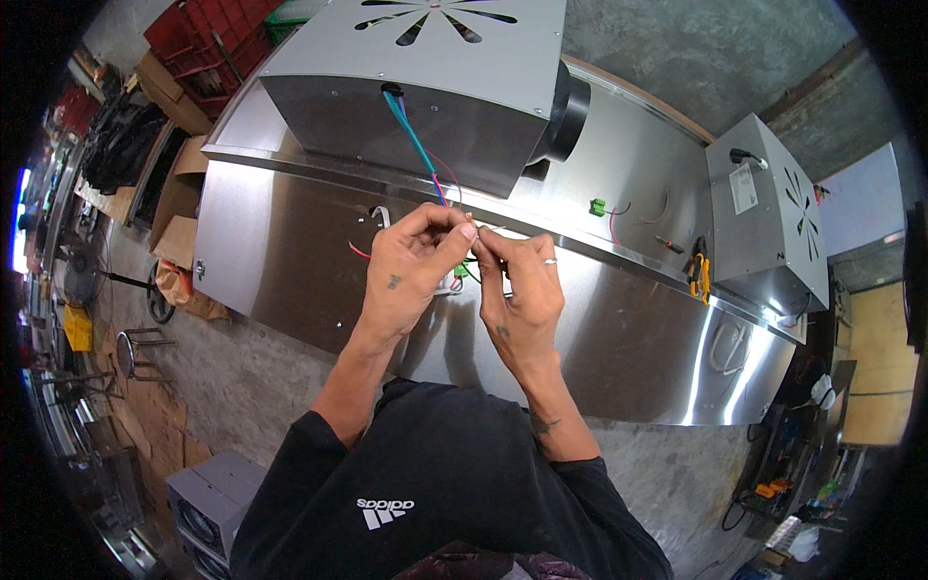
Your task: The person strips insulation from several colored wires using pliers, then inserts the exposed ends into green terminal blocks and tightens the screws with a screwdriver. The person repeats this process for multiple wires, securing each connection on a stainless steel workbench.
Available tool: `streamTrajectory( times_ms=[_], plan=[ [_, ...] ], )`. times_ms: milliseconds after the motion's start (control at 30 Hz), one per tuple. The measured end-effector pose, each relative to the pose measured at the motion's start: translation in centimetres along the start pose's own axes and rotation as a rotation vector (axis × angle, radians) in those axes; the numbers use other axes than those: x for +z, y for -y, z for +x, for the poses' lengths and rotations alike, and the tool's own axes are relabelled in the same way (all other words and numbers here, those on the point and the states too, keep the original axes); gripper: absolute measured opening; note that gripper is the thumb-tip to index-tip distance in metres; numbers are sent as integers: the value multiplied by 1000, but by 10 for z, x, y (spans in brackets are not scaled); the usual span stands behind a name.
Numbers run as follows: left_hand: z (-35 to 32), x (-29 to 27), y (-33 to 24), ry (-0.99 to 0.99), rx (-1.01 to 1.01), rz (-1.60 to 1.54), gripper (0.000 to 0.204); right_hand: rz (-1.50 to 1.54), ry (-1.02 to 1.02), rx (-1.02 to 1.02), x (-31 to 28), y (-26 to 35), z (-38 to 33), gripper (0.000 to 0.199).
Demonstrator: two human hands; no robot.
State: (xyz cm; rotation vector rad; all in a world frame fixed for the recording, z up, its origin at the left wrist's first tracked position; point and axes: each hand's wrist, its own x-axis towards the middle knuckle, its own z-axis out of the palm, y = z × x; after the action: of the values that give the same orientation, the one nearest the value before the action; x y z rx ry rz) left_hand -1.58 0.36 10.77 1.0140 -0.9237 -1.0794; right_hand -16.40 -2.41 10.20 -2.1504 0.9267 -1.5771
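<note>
Step in hand: wiring. Your left hand [411, 266] and right hand [517, 280] meet over steel hood [290, 251], fingertips pinching thin wires [440, 184] at small green connector [462, 270] (partly hidden). Next move likely needs steady, fine seating of wire ends.

Metal fabrication workshop, long stainless steel hood [619, 338] on a bare concrete floor [261, 377], grey blower boxes [435, 87], cardboard [179, 208], red crates [208, 39], hand tools [698, 275].
</note>
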Motion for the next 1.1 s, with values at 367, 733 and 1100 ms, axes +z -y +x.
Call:
streamTrajectory(
  times_ms=[367,733,1100],
  plan=[
    [9,-21,-14,248,-151,111,24,16,376,-188,-48,-27,41,40],
    [22,-38,-29,477,-179,253,28,-9,666,-371,-52,-31,69,35],
    [24,-37,-37,560,-219,305,31,-54,912,-417,-64,-24,88,29]
  ],
)
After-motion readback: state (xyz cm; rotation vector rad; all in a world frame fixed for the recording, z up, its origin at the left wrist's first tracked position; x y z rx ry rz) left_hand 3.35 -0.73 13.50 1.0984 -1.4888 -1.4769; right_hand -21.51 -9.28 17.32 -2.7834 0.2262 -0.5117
